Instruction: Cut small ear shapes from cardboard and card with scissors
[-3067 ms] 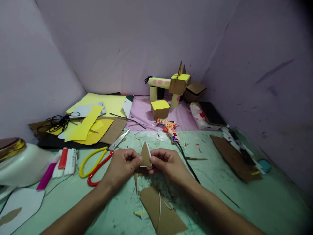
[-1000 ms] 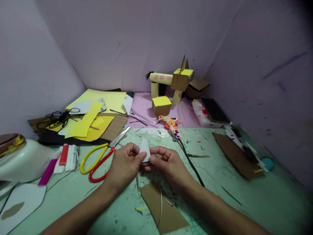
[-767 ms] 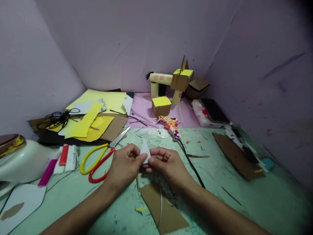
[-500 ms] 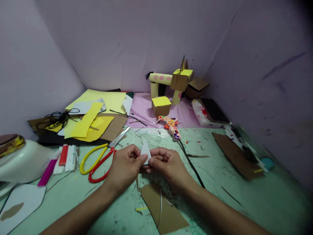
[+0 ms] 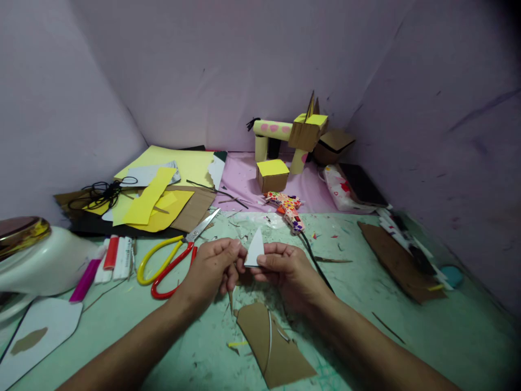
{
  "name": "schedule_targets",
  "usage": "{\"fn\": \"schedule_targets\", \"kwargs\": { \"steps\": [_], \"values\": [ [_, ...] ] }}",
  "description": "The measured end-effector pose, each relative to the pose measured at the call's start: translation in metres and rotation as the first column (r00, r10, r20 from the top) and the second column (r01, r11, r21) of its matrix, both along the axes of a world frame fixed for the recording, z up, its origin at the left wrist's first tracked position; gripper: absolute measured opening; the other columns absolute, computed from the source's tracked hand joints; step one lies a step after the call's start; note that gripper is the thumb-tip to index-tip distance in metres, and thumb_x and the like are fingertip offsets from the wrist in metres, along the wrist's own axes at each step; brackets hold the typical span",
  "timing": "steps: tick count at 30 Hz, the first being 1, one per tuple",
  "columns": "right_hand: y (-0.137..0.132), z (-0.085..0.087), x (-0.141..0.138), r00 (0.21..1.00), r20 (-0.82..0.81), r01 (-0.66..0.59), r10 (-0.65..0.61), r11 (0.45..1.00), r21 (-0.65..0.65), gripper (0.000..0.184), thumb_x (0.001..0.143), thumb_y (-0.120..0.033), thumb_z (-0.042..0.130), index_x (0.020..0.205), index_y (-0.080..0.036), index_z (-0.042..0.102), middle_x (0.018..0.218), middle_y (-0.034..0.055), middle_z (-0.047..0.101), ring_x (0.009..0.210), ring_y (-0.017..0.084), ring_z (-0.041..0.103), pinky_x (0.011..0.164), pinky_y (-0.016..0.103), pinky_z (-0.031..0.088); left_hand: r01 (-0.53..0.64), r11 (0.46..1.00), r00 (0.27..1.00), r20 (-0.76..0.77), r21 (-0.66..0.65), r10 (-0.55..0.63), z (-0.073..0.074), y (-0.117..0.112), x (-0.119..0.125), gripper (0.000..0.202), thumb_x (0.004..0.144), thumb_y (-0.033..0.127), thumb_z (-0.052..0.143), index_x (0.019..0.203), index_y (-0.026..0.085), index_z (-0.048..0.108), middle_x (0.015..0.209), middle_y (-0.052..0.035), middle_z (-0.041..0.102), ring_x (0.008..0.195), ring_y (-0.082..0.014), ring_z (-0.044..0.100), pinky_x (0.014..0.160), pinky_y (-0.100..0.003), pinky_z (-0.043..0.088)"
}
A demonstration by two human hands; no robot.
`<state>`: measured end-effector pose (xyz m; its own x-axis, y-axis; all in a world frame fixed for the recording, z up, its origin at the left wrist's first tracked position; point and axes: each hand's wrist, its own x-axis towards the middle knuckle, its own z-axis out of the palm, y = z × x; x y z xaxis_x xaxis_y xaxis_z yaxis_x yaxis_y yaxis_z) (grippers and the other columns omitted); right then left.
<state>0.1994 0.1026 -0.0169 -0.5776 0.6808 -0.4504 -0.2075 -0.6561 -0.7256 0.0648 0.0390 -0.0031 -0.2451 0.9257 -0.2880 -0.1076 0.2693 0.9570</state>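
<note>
A small white pointed piece of card [image 5: 255, 251] stands tip up in my right hand [image 5: 285, 266], pinched between thumb and fingers at its lower right edge. My left hand [image 5: 215, 266] is just left of the card, its thumb and fingers pressed together. Whatever those fingers hold, if anything, is hidden. Left of my left hand lie scissors [image 5: 173, 263] with one yellow and one red handle, blades partly apart. Below both hands a brown cardboard scrap [image 5: 272, 347] rests on the green table. Ahead is a flower-patterned glue gun [image 5: 287, 209] with a black cord.
A cardboard animal figure [image 5: 280, 130] stands at the back beside a yellow-topped box [image 5: 272, 176]. Yellow paper [image 5: 179, 163] and black cord [image 5: 101, 193] lie back left, near markers [image 5: 110, 255]. On the right are a phone [image 5: 362, 184] and a cardboard strip [image 5: 399, 266].
My left thumb has come off the face of the white card, and that hand has shifted slightly aside. My right hand keeps the card, now showing more of its face. The view has shifted slightly.
</note>
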Motion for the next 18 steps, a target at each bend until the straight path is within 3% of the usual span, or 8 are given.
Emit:
{"fn": "schedule_targets", "kwargs": {
  "steps": [4, 10, 18],
  "values": [
    [0.0018, 0.0010, 0.0010, 0.999, -0.018, -0.038, 0.037, 0.999, -0.027, 0.016, 0.055, -0.008, 0.071, 0.070, -0.007, 0.066, 0.062, 0.0103, 0.071, 0.049, 0.013, 0.065, 0.046, 0.017, 0.053, -0.052, 0.999, 0.996, 0.078, -0.002, 0.052, -0.0020, 0.0021, -0.0028, 0.026, 0.073, 0.039, 0.057, 0.067, 0.013, 0.058, 0.051, 0.0036, 0.054, 0.030, -0.0043, 0.043, 0.028, -0.013, 0.025],
    [-0.0006, 0.0015, -0.0005, 1.000, -0.001, 0.004, -0.004, 0.999, -0.044, 0.014, 0.054, -0.005, 0.070, 0.067, -0.009, 0.064, 0.058, 0.0071, 0.070, 0.047, 0.014, 0.066, 0.044, 0.018, 0.054, 0.025, 0.999, 0.999, -0.023, -0.027, -0.026, -0.0031, -0.0010, -0.0028, 0.027, 0.074, 0.039, 0.060, 0.062, 0.015, 0.054, 0.034, 0.0062, 0.047, 0.027, -0.0025, 0.032, 0.030, -0.012, 0.022],
    [-0.0020, 0.0020, -0.0020, 1.000, 0.003, -0.016, 0.016, 0.999, -0.033, 0.018, 0.053, -0.007, 0.072, 0.067, -0.009, 0.062, 0.060, 0.0084, 0.071, 0.050, 0.015, 0.067, 0.046, 0.018, 0.054, 0.035, 0.998, 0.991, -0.124, -0.048, -0.040, 0.0007, -0.0011, -0.0001, 0.025, 0.069, 0.037, 0.063, 0.060, 0.016, 0.052, 0.033, 0.0068, 0.046, 0.029, -0.0033, 0.032, 0.032, -0.014, 0.023]
  ]
}}
